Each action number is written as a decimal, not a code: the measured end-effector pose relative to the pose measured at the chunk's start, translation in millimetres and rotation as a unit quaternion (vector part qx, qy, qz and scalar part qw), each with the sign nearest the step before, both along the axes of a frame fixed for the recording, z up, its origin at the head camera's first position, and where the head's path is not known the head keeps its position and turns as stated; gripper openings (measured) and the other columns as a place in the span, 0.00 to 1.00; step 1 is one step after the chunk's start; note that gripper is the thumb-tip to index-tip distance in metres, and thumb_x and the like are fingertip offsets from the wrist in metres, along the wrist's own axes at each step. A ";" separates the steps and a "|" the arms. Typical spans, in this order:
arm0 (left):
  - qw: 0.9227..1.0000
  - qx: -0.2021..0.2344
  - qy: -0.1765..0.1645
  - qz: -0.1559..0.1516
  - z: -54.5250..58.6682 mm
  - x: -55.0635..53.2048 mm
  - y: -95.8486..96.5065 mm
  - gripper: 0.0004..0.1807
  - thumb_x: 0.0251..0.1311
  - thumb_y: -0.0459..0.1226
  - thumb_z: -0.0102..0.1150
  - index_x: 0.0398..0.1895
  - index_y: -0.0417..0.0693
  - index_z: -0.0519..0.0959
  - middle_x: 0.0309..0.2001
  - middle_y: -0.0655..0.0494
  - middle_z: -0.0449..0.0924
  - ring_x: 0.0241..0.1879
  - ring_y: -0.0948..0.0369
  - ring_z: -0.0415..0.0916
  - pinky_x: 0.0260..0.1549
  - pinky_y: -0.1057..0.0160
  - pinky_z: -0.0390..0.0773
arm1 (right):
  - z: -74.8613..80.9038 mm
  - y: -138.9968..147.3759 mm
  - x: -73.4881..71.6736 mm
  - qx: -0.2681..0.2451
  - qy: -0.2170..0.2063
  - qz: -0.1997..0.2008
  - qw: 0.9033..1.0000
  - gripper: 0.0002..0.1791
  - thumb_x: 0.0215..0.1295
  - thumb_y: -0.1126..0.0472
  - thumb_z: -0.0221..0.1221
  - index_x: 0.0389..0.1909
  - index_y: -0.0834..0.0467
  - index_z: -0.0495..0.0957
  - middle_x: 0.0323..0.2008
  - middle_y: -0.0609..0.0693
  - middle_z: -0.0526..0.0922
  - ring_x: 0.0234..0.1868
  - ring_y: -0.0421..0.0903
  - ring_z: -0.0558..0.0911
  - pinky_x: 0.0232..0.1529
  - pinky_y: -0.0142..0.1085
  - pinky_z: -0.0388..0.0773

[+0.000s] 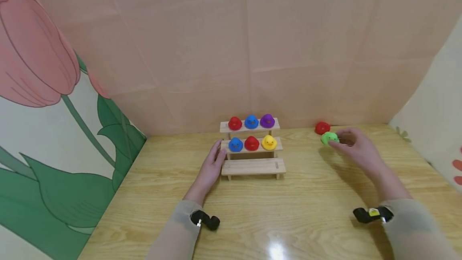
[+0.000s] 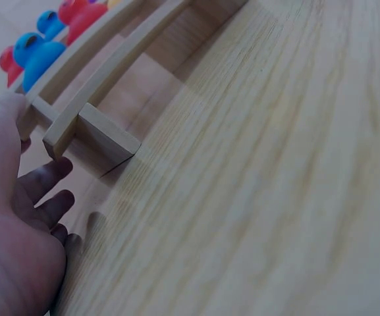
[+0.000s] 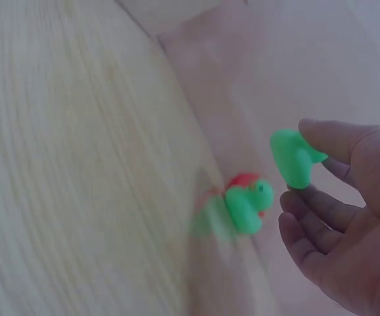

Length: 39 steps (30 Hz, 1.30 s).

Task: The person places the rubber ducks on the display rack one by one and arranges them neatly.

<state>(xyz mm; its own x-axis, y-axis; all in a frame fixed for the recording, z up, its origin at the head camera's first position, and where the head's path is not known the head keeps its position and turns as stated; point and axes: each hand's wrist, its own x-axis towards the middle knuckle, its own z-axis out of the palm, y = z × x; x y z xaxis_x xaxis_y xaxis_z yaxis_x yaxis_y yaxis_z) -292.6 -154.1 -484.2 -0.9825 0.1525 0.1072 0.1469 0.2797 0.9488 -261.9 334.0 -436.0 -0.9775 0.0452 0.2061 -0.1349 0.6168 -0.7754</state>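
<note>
In the head view, a three-tier wooden stand [image 1: 253, 166] bears rubber ducks on its upper two tiers; its lowest tier is bare. My left hand [image 1: 212, 163] grips the left end of the middle tier. The left wrist view shows its thumb against the plank and a fingertip below. Over to the right, my right hand [image 1: 357, 147] pinches a green rubber duck [image 3: 287, 157] between thumb and fingers. Beyond it, a second green duck [image 3: 244, 209] sits on the table, partly covering a red duck [image 1: 322, 128]. The two green ducks are hard to separate in the head view.
On the top tier are red [image 1: 235, 123], blue [image 1: 251, 122] and purple ducks [image 1: 267, 121]. Blue [image 1: 236, 145], red [image 1: 252, 143] and yellow ducks [image 1: 269, 143] line the middle one. A pink cloth [image 1: 202, 51] hangs behind the wooden table [image 1: 245, 212].
</note>
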 end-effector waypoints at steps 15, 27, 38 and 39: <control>1.000 -0.004 -0.004 0.000 0.8 1.4 1.4 0.38 0.83 0.67 0.46 0.90 0.74 0.56 0.87 0.51 0.58 0.85 0.48 0.55 0.82 0.42 0.57 | 38.0 -47.7 17.6 0.024 0.000 0.058 0.998 0.32 0.77 0.43 0.70 0.67 0.60 0.74 0.65 0.64 0.81 0.65 0.67 0.82 0.48 0.22 0.77; 1.000 -0.004 -0.002 -0.001 1.1 1.3 1.1 0.37 0.84 0.66 0.46 0.90 0.73 0.56 0.87 0.50 0.59 0.84 0.49 0.56 0.82 0.43 0.58 | 59.2 -77.5 30.6 0.025 -0.010 0.128 0.991 0.25 0.77 0.47 0.71 0.64 0.57 0.79 0.62 0.55 0.83 0.64 0.58 0.83 0.54 0.22 0.78; 1.000 -0.014 -0.002 0.008 1.2 1.3 0.2 0.38 0.83 0.67 0.45 0.90 0.73 0.56 0.86 0.50 0.60 0.84 0.49 0.57 0.82 0.42 0.59 | 68.9 -108.5 42.6 0.042 -0.016 0.162 0.986 0.24 0.74 0.43 0.73 0.62 0.50 0.82 0.60 0.48 0.84 0.61 0.55 0.84 0.59 0.38 0.84; 1.000 -0.015 -0.003 0.008 1.3 1.4 0.2 0.38 0.83 0.67 0.45 0.90 0.73 0.56 0.86 0.50 0.60 0.84 0.49 0.57 0.82 0.42 0.59 | 68.8 -111.1 43.4 0.044 -0.014 0.164 0.985 0.23 0.74 0.43 0.73 0.62 0.50 0.82 0.60 0.48 0.84 0.61 0.54 0.84 0.60 0.38 0.84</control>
